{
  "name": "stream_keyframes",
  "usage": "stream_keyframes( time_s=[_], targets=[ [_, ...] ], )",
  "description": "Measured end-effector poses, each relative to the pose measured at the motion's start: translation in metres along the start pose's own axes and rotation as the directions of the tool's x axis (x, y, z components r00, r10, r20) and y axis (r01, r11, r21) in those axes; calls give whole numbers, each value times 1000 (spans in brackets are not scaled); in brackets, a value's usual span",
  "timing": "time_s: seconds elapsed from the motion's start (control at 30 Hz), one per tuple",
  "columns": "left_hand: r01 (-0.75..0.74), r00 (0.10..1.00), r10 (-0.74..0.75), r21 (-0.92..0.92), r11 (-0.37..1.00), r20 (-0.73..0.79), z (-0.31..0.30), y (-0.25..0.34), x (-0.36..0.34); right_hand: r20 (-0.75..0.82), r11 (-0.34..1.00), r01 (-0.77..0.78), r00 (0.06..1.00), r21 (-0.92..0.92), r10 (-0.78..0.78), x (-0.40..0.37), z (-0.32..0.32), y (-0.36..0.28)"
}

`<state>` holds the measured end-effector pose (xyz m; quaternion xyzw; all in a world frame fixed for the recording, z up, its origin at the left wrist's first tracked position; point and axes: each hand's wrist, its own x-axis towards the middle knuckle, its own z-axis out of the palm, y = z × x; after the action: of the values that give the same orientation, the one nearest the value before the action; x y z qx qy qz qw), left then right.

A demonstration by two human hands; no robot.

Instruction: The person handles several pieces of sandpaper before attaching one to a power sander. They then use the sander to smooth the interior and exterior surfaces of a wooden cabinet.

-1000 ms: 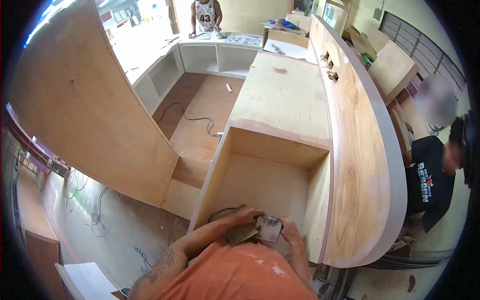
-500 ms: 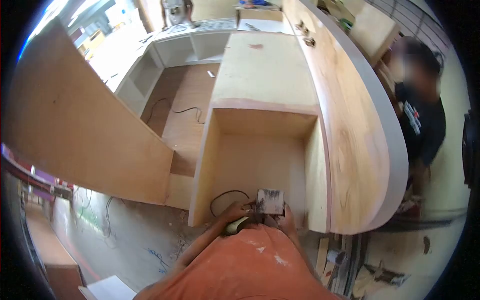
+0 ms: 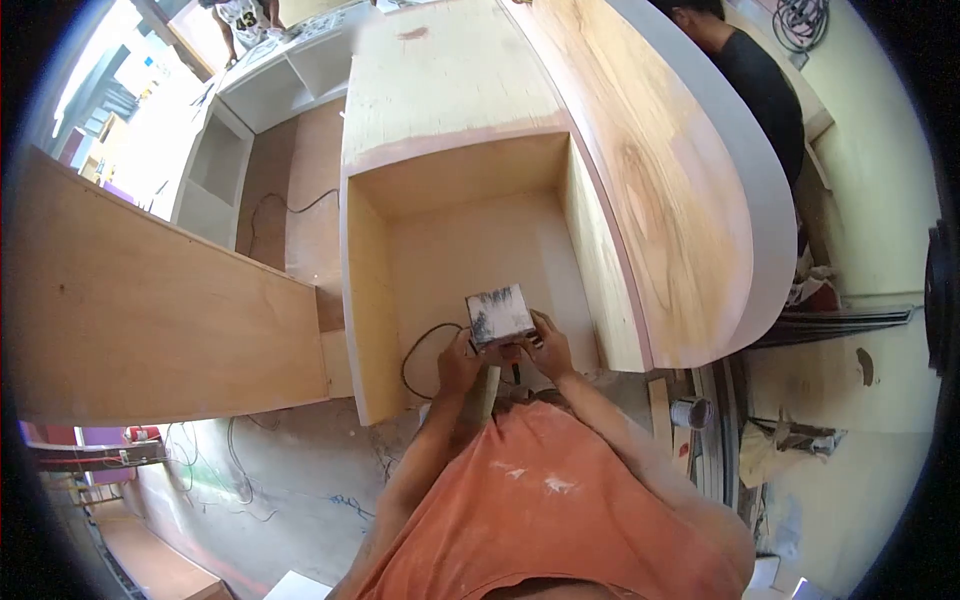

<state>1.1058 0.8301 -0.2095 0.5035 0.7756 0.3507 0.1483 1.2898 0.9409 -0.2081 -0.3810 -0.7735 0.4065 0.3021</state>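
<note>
A square pad (image 3: 500,314), pale with dark smudges, tops a small tool between my two hands, over the open front of a wooden box (image 3: 480,245). My left hand (image 3: 459,362) grips the tool's left side, its fingers closed and partly hidden. At the right edge my right hand (image 3: 550,347) has its fingers wrapped round the tool. A black cord (image 3: 405,365) curves beside my left hand inside the box. Below the tool, a pale strip (image 3: 491,392) shows near my left wrist.
A curved wooden counter (image 3: 660,170) runs along the right, with a person in black (image 3: 765,85) beyond it. Another person (image 3: 245,20) is at the back left. A brown panel (image 3: 170,310) stands left. A can (image 3: 691,412) sits on the floor at right.
The view has shifted, and the box appears higher and further left. Both hands and the tool are raised, with the pad now tilted. The person in black is bent lower behind the counter.
</note>
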Motion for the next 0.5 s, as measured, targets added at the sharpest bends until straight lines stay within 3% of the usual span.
stream_keyframes(
  time_s=[0.03,0.07,0.13,0.27,0.33,0.37,0.43,0.5],
  targets=[
    [100,994,-101,24,995,36,-8,11,3,-2,999,44,999,-2,-44,2,1,3],
    [104,994,-105,23,994,43,-8,11,4,-1,999,35,999,-2,-35,5,2,3],
    [52,997,-56,-65,997,-58,-8,8,1,19,993,79,997,-87,-78,10,4,3],
    [19,997,-26,-87,996,-76,12,-10,1,89,996,89,992,-28,-86,23,-2,-4],
    [-55,942,67,44,997,-328,26,-13,7,123,1000,23,992,-21,-20,32,-8,-15],
    [-61,946,71,44,997,-316,26,-13,10,114,1000,11,993,-21,-8,35,-10,-17],
    [-26,974,-12,-169,985,-224,20,-6,13,121,998,65,990,23,-68,33,-10,-9],
    [-6,987,-17,-140,990,-157,19,-9,15,48,991,111,993,-68,-108,27,-5,-3]
  ],
)
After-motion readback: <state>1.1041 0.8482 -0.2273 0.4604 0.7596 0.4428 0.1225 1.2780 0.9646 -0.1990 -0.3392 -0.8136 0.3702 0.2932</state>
